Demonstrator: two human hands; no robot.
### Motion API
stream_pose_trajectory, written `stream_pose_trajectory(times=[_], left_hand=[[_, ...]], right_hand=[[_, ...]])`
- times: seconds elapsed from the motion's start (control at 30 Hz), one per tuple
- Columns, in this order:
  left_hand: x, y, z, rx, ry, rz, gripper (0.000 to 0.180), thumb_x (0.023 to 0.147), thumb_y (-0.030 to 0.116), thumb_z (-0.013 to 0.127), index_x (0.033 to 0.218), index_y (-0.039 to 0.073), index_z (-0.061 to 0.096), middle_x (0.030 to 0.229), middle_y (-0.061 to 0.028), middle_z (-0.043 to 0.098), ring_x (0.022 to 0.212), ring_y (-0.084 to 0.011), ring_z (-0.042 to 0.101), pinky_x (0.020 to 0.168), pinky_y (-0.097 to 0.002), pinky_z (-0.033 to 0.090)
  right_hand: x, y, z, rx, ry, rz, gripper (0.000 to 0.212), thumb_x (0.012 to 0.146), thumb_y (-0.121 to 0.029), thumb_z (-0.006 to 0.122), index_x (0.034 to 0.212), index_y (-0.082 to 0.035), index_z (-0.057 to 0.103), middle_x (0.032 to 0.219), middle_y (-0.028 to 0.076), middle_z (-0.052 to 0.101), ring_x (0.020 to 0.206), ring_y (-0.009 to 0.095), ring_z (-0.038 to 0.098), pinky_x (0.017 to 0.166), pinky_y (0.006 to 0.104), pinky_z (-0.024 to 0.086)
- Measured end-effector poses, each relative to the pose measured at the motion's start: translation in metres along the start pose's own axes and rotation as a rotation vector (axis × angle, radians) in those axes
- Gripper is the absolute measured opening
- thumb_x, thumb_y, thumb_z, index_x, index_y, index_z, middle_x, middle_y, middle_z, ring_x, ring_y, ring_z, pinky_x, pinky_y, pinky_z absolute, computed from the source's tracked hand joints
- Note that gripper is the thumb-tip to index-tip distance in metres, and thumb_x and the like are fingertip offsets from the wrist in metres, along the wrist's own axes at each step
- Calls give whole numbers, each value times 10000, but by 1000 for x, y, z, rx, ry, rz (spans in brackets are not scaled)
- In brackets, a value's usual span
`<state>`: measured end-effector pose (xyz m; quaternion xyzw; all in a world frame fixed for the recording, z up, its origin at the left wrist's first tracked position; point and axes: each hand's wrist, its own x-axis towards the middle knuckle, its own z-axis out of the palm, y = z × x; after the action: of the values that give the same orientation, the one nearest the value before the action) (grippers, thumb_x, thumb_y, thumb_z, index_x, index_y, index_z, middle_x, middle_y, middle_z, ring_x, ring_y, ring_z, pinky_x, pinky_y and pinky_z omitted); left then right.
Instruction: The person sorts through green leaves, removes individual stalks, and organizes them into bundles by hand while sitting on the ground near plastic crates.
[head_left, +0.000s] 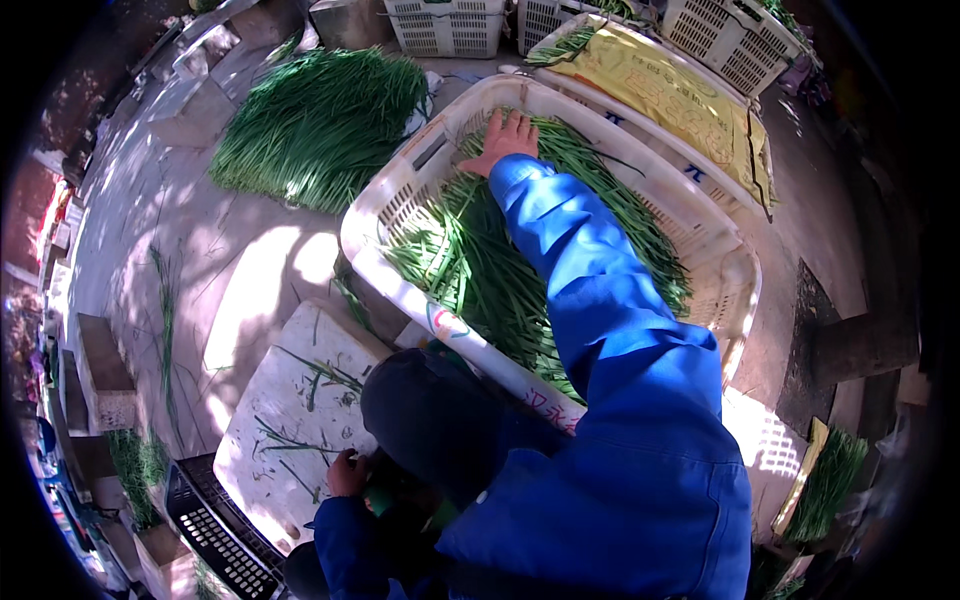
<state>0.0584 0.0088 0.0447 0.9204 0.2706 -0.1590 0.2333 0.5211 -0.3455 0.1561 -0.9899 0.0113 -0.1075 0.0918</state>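
Note:
Long green chives [470, 245] fill much of a white plastic crate [735, 262] in front of me. My right hand [505, 142] lies on the chives at the crate's far end, palm down and fingers spread. The blue sleeve of that arm crosses the crate and hides part of its load. Lower left, my left hand [347, 472] is curled beside the right edge of a white board [262, 405]. Whatever its fingers hold is hidden. Loose chive stalks [290, 437] lie scattered on the board. Dark cloth [425, 410] covers the space between board and crate.
A big heap of chives [320, 130] lies on the ground at far left. Beyond my crate stands another crate, covered with a yellow sack [665, 95]. More white crates [445, 28] line the back. A black crate [215, 535] sits at lower left, and chives [828, 485] lie at lower right.

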Motion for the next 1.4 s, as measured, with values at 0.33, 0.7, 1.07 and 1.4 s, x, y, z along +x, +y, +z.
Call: stream_pose_trajectory(times=[0.33,0.7,1.07,1.4], left_hand=[[-4,-16,3,-49,52,-58,359,762,229,622,1048,14,596,790,-168,656,742,-308,642,685,-380,499],[17,16,-52,-238,220,22,295,779,192,627,991,-13,619,811,-167,656,780,-259,644,721,-333,487],[134,292,-145,-858,-280,613,459,816,153,651,1174,-71,473,975,-114,609,912,-140,575,777,-226,458],[200,444,-29,-612,-395,342,633,715,526,678,1055,4,562,952,-84,595,854,-199,535,736,-359,408]], right_hand=[[61,12,24,-108,-239,79,959,557,-505,727,1280,-7,341,1242,244,465,1199,372,408,999,489,289],[64,79,-24,305,-74,-229,807,563,-448,733,1180,14,496,1095,207,575,1042,326,546,916,361,414],[-1,114,-125,916,-73,-240,588,637,-190,784,1119,32,532,1045,87,567,980,169,499,923,293,359],[9,125,-120,936,-150,-223,494,610,-160,770,1028,-14,552,943,104,595,898,172,557,840,296,420]])
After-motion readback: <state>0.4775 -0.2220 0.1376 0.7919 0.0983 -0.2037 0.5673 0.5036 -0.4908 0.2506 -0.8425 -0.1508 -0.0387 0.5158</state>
